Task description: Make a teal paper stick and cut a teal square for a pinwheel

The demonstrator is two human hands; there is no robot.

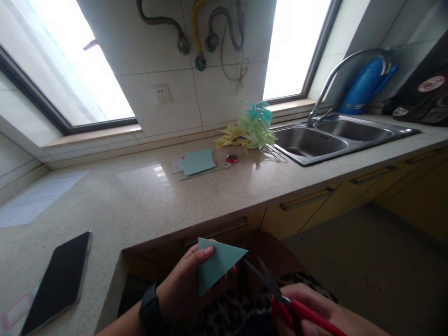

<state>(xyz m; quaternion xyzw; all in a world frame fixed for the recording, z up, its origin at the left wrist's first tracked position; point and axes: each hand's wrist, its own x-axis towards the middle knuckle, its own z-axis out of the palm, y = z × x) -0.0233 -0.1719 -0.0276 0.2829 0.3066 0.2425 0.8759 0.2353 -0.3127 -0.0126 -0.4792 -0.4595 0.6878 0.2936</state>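
My left hand (187,275) pinches a pale blue-green sheet of paper folded into a triangle (219,261), thumb on top and fingers underneath. One corner of the triangle points right. In my right hand (311,303) are scissors (275,291) with red handles, their blades parted. The blade tips lie just to the right of that paper corner, apart from it. Both hands are in front of the counter edge, above my lap. The fingers of my left hand under the paper are partly hidden.
On the stone counter (140,200) lie blue-green paper sheets (198,162), a thin stick (206,172), a small red box (231,158), and yellow, green and blue paper pinwheels (252,128). A black tablet (59,280) and a printed sheet (38,198) are left. A steel sink (306,158) is right.
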